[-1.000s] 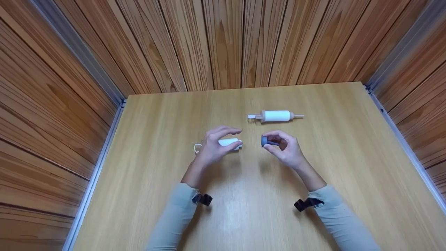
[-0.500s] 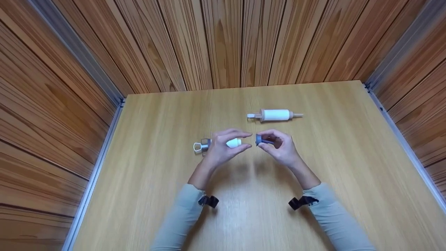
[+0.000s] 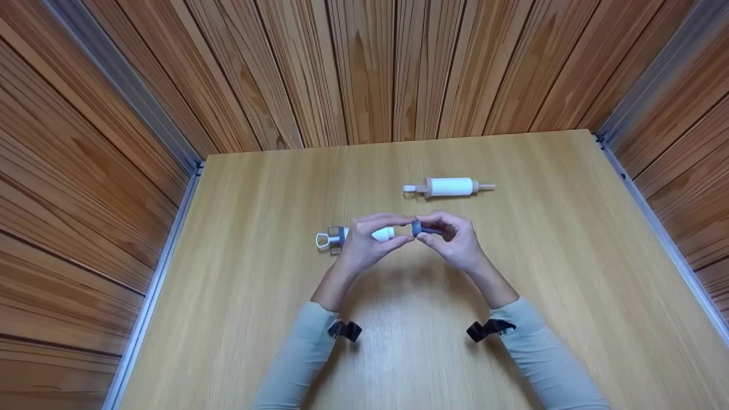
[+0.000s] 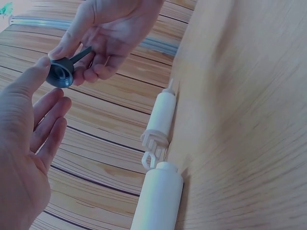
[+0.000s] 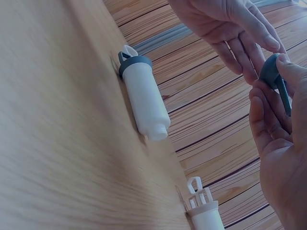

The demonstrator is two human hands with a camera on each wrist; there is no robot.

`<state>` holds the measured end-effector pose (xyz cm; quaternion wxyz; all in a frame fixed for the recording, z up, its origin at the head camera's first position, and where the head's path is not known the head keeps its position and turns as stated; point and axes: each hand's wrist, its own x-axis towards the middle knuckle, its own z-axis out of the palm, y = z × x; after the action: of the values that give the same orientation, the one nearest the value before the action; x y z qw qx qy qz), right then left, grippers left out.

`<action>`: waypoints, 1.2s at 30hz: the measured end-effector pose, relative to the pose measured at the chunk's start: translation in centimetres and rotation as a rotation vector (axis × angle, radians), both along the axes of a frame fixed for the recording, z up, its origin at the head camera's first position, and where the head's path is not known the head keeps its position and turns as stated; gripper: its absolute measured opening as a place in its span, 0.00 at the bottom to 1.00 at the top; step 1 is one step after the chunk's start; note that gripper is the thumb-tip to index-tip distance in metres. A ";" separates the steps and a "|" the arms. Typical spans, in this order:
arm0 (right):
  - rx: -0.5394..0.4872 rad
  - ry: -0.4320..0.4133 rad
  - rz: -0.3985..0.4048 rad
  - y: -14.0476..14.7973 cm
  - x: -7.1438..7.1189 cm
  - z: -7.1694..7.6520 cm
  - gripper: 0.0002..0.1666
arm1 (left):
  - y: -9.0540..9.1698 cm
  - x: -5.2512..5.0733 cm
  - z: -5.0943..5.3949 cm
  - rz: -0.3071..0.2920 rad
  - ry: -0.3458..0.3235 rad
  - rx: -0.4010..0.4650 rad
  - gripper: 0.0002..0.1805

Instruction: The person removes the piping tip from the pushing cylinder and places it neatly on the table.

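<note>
My right hand pinches a dark blue-grey cap with a thin stem between thumb and fingers, above the table. The cap's hollow side faces my left hand. In the left wrist view, the thumb and a fingertip of my left hand lie at opposite edges of the cap, the fingers fairly straight; whether they press it, I cannot tell. Beneath my left hand lies a white bottle with a dark collar and a white loop handle, partly hidden in the head view and plainer in the right wrist view.
Farther back on the wooden table a second white bottle lies on its side, with a beige collar, a white loop handle and a thin tip pointing right. Wood-panelled walls and metal rails edge the table.
My hands have come together, the right moving left with the cap and the left moving right. The cap has reached my left fingertips. Both bottles lie where they were.
</note>
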<state>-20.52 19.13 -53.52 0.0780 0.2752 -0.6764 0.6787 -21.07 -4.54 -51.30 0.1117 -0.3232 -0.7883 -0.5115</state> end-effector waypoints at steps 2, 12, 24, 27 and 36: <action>-0.003 -0.005 0.001 -0.1 0.0 0.0 0.18 | 0.0 0.0 0.0 0.001 -0.003 0.003 0.16; -0.002 -0.001 -0.005 -0.2 0.1 -0.1 0.19 | 0.0 -0.1 0.1 -0.014 0.012 0.036 0.14; 0.023 -0.023 -0.043 0.2 0.1 0.0 0.25 | -0.3 -0.1 0.5 0.013 0.016 0.043 0.15; 0.014 -0.017 -0.046 0.4 0.1 0.0 0.24 | -0.5 -0.1 0.5 0.027 0.010 0.047 0.15; 0.013 0.023 -0.067 1.3 -0.1 -0.6 0.23 | -1.1 -0.2 0.6 0.009 0.031 0.079 0.15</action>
<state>-20.63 20.42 -54.09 0.1069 0.2606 -0.6886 0.6682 -21.26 -5.66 -50.74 0.1391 -0.3228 -0.7670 -0.5368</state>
